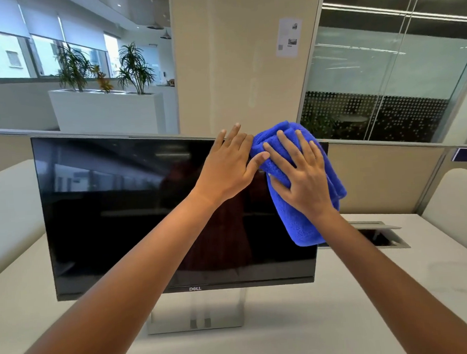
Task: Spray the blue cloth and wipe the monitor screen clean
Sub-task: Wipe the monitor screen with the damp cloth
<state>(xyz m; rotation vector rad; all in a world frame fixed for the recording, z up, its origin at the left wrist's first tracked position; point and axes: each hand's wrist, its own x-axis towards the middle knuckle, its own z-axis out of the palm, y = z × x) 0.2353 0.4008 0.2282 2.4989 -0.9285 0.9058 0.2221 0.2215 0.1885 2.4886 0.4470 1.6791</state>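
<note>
Head view, single frame. I see a pale counter (341,293) running across the lower part of the view, with low beige partitions behind it and a rectangular cable hatch (379,235) set into it at right, lid tilted up.

A Dell monitor (120,209) stands upright on the counter on a silver stand (196,314). Its screen is dark and shows only reflections of windows and ceiling lights.

Behind the partitions: a cream pillar (234,55) with a printed sheet (288,37) stuck to it, glass walls to the right, and a white planter (107,107) with green plants to the left.

Both forearms reach in from the bottom edge toward the upper right corner of the monitor.

The blue cloth (299,216) is bunched against that upper right corner; its top sits at the screen's top edge and its lower fold hangs down past the screen's right side.

Right hand (305,175): open, fingers spread, palm pressed flat on the cloth, holding it to the screen.

Left hand (228,167): also open, fingers extended, lying just beside the cloth on its left. The thumb touches the cloth's edge and the fingertips reach the monitor's top edge. I cannot tell whether the palm touches the glass.
</note>
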